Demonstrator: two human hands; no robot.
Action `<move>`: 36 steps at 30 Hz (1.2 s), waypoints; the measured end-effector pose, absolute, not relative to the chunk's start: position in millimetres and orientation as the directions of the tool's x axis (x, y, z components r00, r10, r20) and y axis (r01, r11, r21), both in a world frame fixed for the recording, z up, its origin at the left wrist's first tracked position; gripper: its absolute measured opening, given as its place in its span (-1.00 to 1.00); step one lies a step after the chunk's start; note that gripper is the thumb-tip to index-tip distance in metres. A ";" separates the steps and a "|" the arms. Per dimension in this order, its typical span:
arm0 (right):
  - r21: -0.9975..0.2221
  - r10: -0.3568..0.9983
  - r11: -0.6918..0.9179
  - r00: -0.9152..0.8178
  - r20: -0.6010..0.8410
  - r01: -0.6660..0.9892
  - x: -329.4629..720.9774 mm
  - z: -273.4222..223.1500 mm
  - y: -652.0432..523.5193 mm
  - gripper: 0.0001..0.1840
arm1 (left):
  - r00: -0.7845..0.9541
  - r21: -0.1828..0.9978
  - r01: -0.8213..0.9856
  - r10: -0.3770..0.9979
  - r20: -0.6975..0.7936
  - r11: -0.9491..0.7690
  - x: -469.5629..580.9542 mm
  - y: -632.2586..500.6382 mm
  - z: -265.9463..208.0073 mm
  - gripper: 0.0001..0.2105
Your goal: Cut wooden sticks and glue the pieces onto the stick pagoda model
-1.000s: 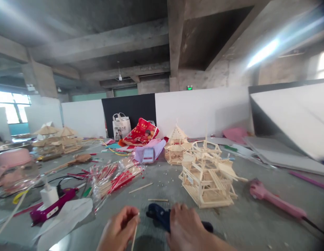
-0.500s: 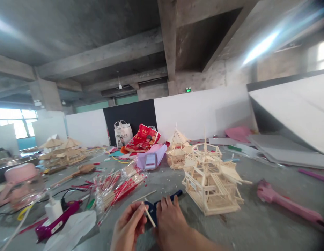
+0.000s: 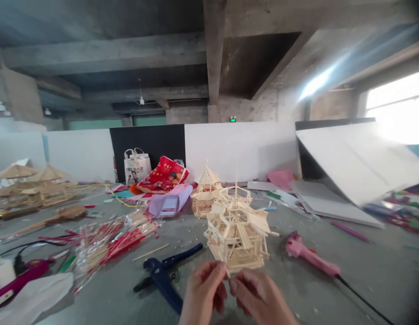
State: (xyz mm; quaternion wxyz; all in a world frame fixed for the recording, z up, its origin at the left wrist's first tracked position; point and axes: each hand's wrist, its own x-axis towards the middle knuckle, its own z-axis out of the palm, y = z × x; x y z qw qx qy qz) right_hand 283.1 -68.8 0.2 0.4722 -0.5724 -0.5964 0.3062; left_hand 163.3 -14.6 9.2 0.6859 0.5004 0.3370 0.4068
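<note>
My left hand (image 3: pixel 207 284) pinches a short wooden stick (image 3: pixel 228 273) between thumb and fingertips, in front of the stick model. My right hand (image 3: pixel 255 293) is closed at the stick's near end, its fingertips pressed together; they partly hide the stick. Just beyond both hands stands a pavilion-like model of pale wooden sticks (image 3: pixel 238 234), with an open frame and a part-covered roof. A dark blue hand cutter (image 3: pixel 164 280) lies on the table left of my hands, its handles spread. Behind the cutter is a loose thin stick (image 3: pixel 151 253).
A pink glue gun (image 3: pixel 311 257) with a black cord lies at right, a purple glue gun (image 3: pixel 23 280) at far left. Plastic-wrapped red-tipped sticks (image 3: pixel 118 243) spread at left. A second stick model (image 3: pixel 204 194) stands behind the first. White boards (image 3: pixel 334 203) lie at back right.
My right hand has left the blue cutter and joined my left hand at the short stick. Both hands are now further right, before the model. The camera view has turned right.
</note>
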 end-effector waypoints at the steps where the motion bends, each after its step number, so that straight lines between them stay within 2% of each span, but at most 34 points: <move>1: -0.914 0.973 0.154 0.106 0.207 0.374 288.7 0.8 -72.0 -0.53 | 0.462 0.969 -0.193 0.886 -0.050 0.155 170.1 -16.6 7.9 -0.63; 6: -0.953 0.974 0.137 0.137 0.179 0.269 306.6 7.0 -85.0 -0.52 | 0.490 0.974 -0.180 0.871 -0.031 0.136 189.5 -14.2 17.8 -0.70; 9: -0.904 0.959 0.139 0.173 0.225 0.403 316.5 7.0 -87.1 -0.63 | 0.532 0.952 -0.213 0.843 -0.074 0.218 197.0 -7.9 27.1 -0.70; 12: -0.752 0.900 0.126 0.245 0.361 0.647 325.8 7.6 -86.0 -0.77 | 0.547 0.927 -0.246 0.830 -0.108 0.284 203.9 -4.0 29.7 -0.69; 15: -0.507 0.783 0.090 0.254 0.568 0.857 331.5 12.3 -84.4 -0.83 | 0.519 0.929 -0.248 0.847 -0.113 0.275 208.4 -2.5 27.7 -0.68; 17: -0.367 0.722 0.098 0.188 0.665 0.925 332.3 17.7 -83.3 -0.83 | 0.509 0.935 -0.245 0.855 -0.101 0.256 209.5 -1.5 26.3 -0.66; 20: -0.233 0.703 0.142 0.068 0.708 0.962 329.5 27.2 -81.1 -0.80 | 0.508 0.939 -0.246 0.857 -0.088 0.242 209.7 1.0 25.8 -0.65; 28: -0.133 0.696 0.153 -0.011 0.718 0.979 324.5 39.5 -69.8 -0.68 | 0.474 0.938 -0.245 0.874 -0.105 0.246 214.1 2.3 28.7 -0.66; 36: -0.053 0.688 0.114 -0.040 0.724 0.992 332.2 41.0 -63.3 -0.74 | 0.440 0.922 -0.283 0.890 -0.119 0.263 218.9 -2.7 28.7 -0.71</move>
